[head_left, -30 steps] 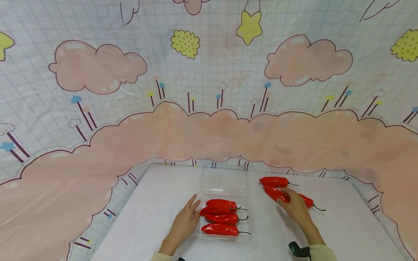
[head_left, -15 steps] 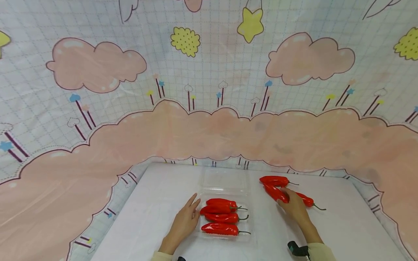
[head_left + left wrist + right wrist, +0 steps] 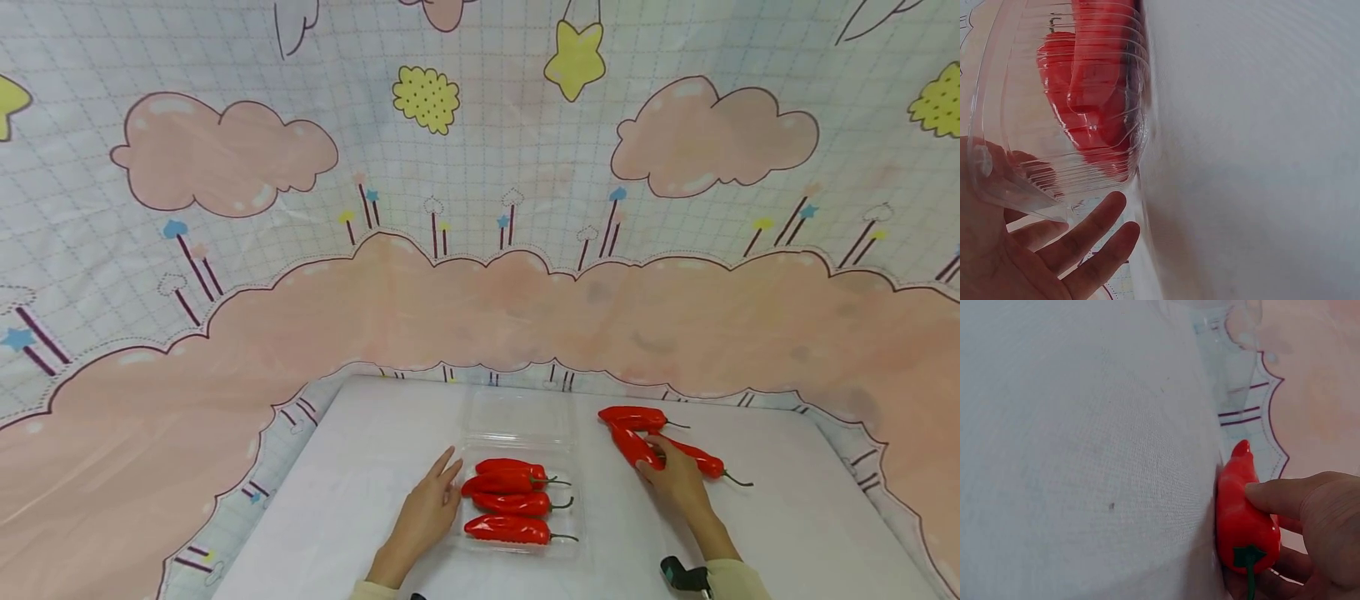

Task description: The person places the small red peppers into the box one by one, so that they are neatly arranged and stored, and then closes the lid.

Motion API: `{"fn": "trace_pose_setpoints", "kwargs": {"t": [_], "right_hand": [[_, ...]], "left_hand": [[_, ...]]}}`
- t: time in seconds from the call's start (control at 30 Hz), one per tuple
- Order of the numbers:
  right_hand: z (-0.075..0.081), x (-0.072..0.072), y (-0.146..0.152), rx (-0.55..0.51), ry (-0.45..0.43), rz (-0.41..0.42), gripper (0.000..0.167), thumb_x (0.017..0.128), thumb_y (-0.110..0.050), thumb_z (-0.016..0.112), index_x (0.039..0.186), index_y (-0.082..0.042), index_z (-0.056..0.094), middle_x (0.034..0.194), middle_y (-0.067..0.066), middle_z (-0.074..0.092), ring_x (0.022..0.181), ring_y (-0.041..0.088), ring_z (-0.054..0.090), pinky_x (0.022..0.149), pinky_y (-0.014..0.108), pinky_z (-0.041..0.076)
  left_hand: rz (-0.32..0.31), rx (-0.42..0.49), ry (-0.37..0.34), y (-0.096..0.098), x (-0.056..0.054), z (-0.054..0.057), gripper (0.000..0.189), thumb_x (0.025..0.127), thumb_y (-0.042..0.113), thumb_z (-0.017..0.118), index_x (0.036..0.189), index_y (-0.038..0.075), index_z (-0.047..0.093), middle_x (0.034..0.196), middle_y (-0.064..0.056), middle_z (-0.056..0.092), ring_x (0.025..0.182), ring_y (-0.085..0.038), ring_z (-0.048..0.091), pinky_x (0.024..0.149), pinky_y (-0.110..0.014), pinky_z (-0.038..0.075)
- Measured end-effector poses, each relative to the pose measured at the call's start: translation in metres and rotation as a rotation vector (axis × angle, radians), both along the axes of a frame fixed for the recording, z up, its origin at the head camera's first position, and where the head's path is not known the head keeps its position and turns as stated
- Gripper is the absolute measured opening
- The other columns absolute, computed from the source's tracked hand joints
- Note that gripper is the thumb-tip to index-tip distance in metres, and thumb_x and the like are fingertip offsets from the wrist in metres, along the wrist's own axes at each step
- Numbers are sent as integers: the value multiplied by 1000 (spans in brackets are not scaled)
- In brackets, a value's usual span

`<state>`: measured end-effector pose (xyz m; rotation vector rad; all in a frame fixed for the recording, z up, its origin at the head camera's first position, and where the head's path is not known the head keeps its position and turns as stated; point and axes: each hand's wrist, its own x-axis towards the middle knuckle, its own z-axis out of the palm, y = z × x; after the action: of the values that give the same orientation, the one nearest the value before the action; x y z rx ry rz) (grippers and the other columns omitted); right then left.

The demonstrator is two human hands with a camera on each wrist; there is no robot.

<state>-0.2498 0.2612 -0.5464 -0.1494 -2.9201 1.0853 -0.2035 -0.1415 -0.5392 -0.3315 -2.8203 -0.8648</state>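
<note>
Where right grip (image 3: 678, 481) pinches, red pepper (image 3: 1242, 525), midlength

Held pepper (image 3: 632, 445) turned slightly; more of rightmost pepper (image 3: 707, 462) shows.

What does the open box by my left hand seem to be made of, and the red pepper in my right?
Box: thin, shiny clear plastic, it seems; the peppers inside show through its ribbed wall.

Red pepper: smooth, glossy skin with bright highlights; it may be a real pepper or a moulded plastic one, the look leaves that open.
</note>
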Motion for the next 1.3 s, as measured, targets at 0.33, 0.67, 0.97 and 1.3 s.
{"fn": "trace_pose_setpoints", "kwargs": {"t": [0.33, 0.67, 0.97, 1.3], "right_hand": [[-1, 5, 4, -12, 19, -1, 59, 90, -21, 70, 142, -3, 48, 137, 27, 54, 124, 45, 47, 98, 61, 45], [7, 12, 5, -5, 16, -2, 61, 89, -23, 70, 143, -4, 46, 139, 28, 51, 124, 47, 46, 93, 58, 50], [15, 17, 2, 3, 59, 0, 56, 91, -21, 67, 141, -7, 48, 137, 26, 54, 122, 45, 48, 94, 59, 49], [27, 22, -5, -35, 136, -9, 52, 91, -22, 67, 139, -7, 50, 132, 24, 59, 116, 40, 54, 91, 54, 53]], "left_hand": [[-16, -1, 16, 1, 0, 2, 43, 91, 10, 61, 133, 1, 59, 151, -13, 47, 73, -5, 56, 64, -22, 50], [-15, 3, 16, -2, 0, -2, 43, 92, 11, 60, 134, 2, 59, 151, -12, 47, 68, -3, 50, 61, -20, 47], [-6, 7, 20, -3, 1, -3, 43, 91, 10, 60, 133, 3, 60, 150, -12, 47, 71, -4, 53, 63, -22, 47], [-6, 12, 21, -2, 0, -1, 43, 91, 10, 60, 133, 2, 60, 150, -12, 48, 70, -4, 52, 62, -22, 47]]}}
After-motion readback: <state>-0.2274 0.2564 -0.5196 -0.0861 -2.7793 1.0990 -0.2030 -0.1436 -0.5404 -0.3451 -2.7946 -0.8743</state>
